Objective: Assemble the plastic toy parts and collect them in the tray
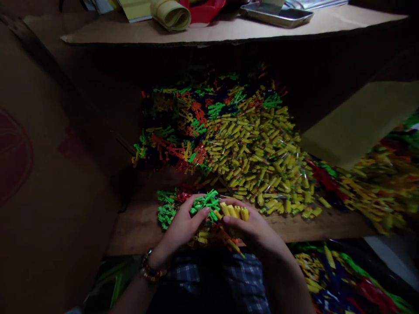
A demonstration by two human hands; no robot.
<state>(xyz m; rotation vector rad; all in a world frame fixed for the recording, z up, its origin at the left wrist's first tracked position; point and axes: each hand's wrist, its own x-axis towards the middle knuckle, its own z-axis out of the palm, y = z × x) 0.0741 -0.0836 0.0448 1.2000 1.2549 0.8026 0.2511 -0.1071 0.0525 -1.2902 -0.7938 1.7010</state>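
My left hand (pixel 183 224), a beaded bracelet (pixel 151 268) at its wrist, is closed around a bunch of small bright green plastic pieces (pixel 208 201). Close beside it, my right hand (pixel 257 226) grips a row of short yellow tubes (pixel 235 211), the thumb lying across them. Both hands are just above the front of a wooden board (pixel 137 235). More green pieces (pixel 166 211) lie left of my left hand. Under the hands are some yellow and orange pieces (pixel 225 237), partly hidden. Behind my right hand spreads a large heap of yellow tubes (pixel 255 152).
Green, orange and yellow pieces (pixel 193 117) are piled at the back left. Overhead is a cardboard-covered shelf (pixel 212 37) with a metal tray (pixel 278 15) and a yellow roll (pixel 170 15). A cardboard flap (pixel 363 122) stands right; mixed pieces (pixel 356 279) lie at lower right.
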